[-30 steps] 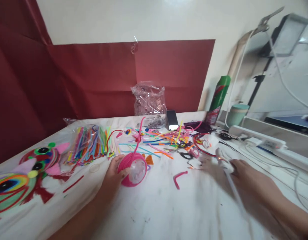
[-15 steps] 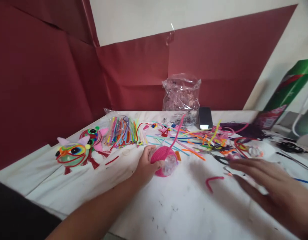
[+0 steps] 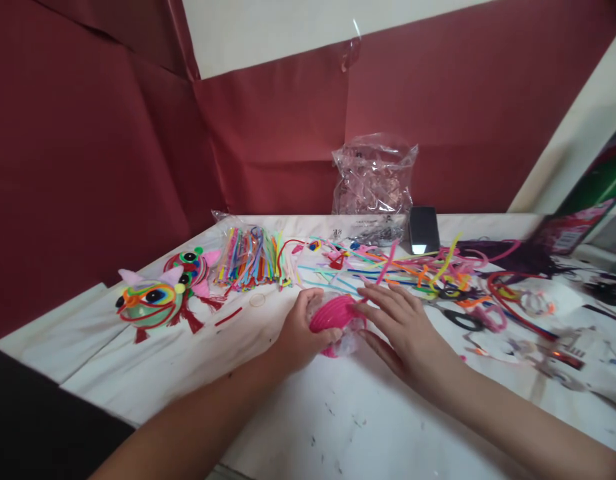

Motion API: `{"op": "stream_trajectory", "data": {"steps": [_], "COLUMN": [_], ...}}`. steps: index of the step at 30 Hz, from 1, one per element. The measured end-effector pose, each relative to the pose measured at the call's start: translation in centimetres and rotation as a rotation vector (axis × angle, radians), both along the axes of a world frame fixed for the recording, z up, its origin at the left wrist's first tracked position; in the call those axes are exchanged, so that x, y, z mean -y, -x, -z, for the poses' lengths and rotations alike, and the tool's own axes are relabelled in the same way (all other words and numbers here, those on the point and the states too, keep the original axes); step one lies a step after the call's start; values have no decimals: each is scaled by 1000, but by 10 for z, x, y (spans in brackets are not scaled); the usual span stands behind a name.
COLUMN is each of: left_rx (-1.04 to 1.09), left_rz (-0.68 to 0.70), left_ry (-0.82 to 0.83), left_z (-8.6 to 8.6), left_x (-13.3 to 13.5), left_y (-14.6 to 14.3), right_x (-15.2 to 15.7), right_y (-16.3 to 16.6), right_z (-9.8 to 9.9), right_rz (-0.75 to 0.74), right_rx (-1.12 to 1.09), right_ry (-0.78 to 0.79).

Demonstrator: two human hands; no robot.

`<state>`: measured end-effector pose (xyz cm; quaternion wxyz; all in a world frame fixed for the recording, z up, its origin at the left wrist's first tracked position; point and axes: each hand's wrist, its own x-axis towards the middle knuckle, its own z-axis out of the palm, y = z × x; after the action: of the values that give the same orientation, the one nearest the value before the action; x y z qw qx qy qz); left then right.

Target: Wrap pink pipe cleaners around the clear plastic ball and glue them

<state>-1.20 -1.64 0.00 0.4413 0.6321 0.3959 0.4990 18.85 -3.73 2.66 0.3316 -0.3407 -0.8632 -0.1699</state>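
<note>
Two hands on pink-wrapped clear ball [image 3: 333, 315], resting on worktop [image 3: 338, 427] | left hand [image 3: 299, 333] cupped around it, gripping | right hand [image 3: 405, 327] flat-fingered, touching its side, grasping nothing | wrap looks roughly half done: clear lower part bare, loose pink tail [image 3: 383, 267] sticking up

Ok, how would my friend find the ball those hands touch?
Look at the white table before the red wall. Near its middle, the left hand and right hand meet on the ball. Unlike the loose wires nearby, it is round, clear, coiled in pink.
</note>
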Motion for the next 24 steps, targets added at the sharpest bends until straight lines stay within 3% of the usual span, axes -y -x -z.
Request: {"op": "stream_trajectory", "data": {"steps": [6, 18, 24], "left_rx": [-64, -71, -53], "left_rz": [2, 20, -7], "left_ry": [-28, 22, -13], "left_z": [-1, 1, -2], "left_x": [2, 5, 7], "left_y": [1, -2, -4], "right_x": [3, 7, 7], "right_y": [2, 9, 9], "right_z": [6, 16, 16], "right_rz": [-86, -4, 21], "right_rx": [-94, -350, -386], "right_ry": [56, 351, 393]}}
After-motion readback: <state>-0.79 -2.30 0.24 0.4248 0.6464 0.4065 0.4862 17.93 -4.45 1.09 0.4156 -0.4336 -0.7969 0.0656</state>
